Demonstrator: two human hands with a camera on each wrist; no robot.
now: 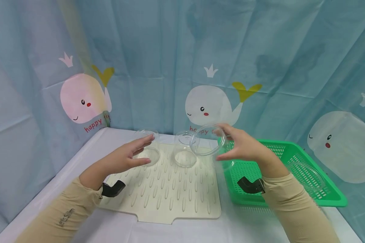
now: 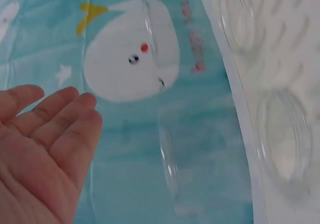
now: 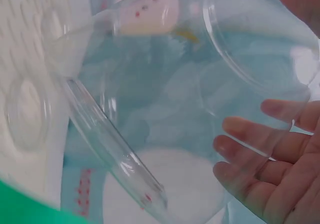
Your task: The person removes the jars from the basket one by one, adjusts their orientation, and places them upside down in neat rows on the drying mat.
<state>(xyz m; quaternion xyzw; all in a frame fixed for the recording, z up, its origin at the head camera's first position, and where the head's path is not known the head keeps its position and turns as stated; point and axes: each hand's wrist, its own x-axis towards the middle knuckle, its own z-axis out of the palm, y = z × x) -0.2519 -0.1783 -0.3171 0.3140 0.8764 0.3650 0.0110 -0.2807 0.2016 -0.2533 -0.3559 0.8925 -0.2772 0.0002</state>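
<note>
My right hand [image 1: 241, 143] grips a clear cup [image 1: 210, 141] from its right side, thumb below and fingers above. The cup is tilted on its side, its wide round rim facing left; in the right wrist view its see-through wall fills the middle, with the fingers [image 3: 250, 134] along one end. My left hand [image 1: 126, 155] has its fingers and thumb spread apart and holds nothing. Those fingers overlap a clear upside-down cup [image 1: 153, 156] at the mat's back left. Another clear upside-down cup [image 1: 185, 158] stands to its right on the cream ridged drying mat [image 1: 170, 192].
A green perforated basket [image 1: 298, 148] stands at the right, beside the mat. Inside it lies another clear round-rimmed piece [image 1: 307, 175]. Behind the white-covered table [image 1: 200, 233] hangs a blue curtain [image 1: 146, 84] printed with whales.
</note>
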